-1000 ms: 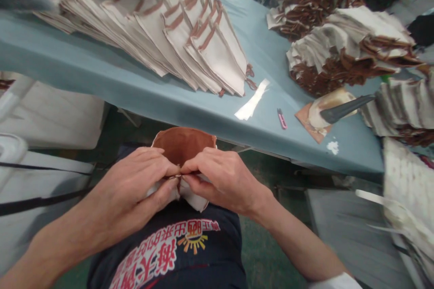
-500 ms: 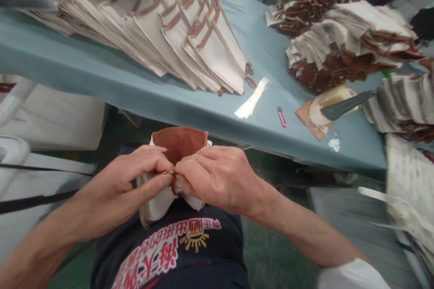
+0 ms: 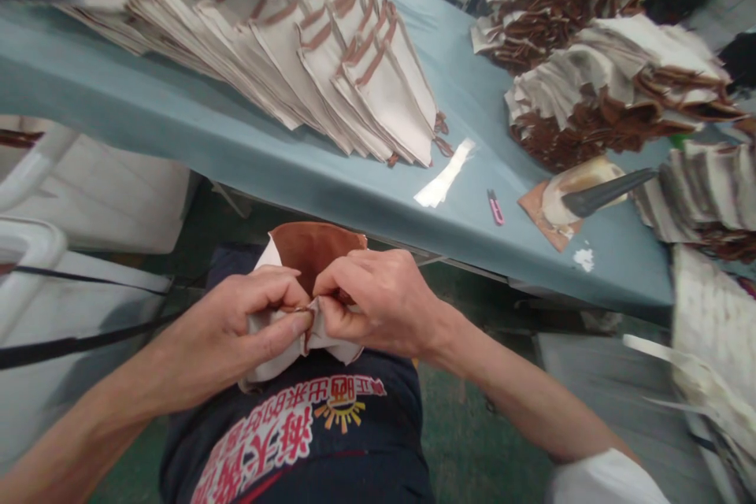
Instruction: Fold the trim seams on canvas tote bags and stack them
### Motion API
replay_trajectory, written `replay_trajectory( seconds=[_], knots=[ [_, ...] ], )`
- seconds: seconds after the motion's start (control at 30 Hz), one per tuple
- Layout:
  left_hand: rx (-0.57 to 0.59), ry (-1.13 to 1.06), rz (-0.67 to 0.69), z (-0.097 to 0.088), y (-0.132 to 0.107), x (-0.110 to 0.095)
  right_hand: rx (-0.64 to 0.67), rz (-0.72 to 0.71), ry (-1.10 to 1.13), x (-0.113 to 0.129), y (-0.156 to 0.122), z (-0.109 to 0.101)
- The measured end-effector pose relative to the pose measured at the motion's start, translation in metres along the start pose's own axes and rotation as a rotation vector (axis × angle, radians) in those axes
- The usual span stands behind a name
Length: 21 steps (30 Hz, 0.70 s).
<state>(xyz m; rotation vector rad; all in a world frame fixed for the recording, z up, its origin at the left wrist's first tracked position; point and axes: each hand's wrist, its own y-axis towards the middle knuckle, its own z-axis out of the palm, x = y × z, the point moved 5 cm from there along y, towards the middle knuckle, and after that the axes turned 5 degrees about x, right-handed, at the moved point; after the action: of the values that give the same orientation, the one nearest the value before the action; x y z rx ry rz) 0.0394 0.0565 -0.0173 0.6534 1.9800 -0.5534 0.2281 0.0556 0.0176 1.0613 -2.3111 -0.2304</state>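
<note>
A small white fabric pouch with a brown lining (image 3: 313, 246) rests against my lap, above a dark apron (image 3: 295, 441) with printed characters. My left hand (image 3: 260, 323) pinches the pouch's near edge between thumb and forefinger. Right beside it, my right hand (image 3: 378, 303) grips the same edge with its fingers curled in. The two sets of fingertips almost meet, and a fold of white cloth and brown trim shows between them. Whatever finer detail lies under the fingertips is hidden.
On the blue-covered table (image 3: 236, 150) lie a fanned stack of white pouches (image 3: 366, 79), white strips (image 3: 446, 173), pink thread snips (image 3: 495, 207) and a glue pot with a dark-handled brush (image 3: 567, 197). Brown-and-white bundles (image 3: 591, 94) stand at right. White bins (image 3: 118, 197) are at left.
My right hand has changed its grip, with thumb and forefinger now pinching the cloth more visibly. The pouch's near edge is pulled up and bunched between both hands. The view has shifted slightly.
</note>
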Motion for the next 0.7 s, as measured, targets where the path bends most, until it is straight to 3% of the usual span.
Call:
replay_trajectory(
  seconds=[0.27, 0.4, 0.7],
  knots=[
    [-0.199, 0.357, 0.263, -0.008, 0.002, -0.026, 0.174, 0.173, 0.307, -0.009, 0.009, 0.002],
    [-0.255, 0.491, 0.251, -0.013, 0.006, -0.032, 0.163, 0.168, 0.245, -0.008, 0.011, -0.001],
    [-0.228, 0.296, 0.186, -0.025, 0.002, -0.048, 0.152, 0.145, 0.294, -0.002, 0.015, -0.015]
  ],
)
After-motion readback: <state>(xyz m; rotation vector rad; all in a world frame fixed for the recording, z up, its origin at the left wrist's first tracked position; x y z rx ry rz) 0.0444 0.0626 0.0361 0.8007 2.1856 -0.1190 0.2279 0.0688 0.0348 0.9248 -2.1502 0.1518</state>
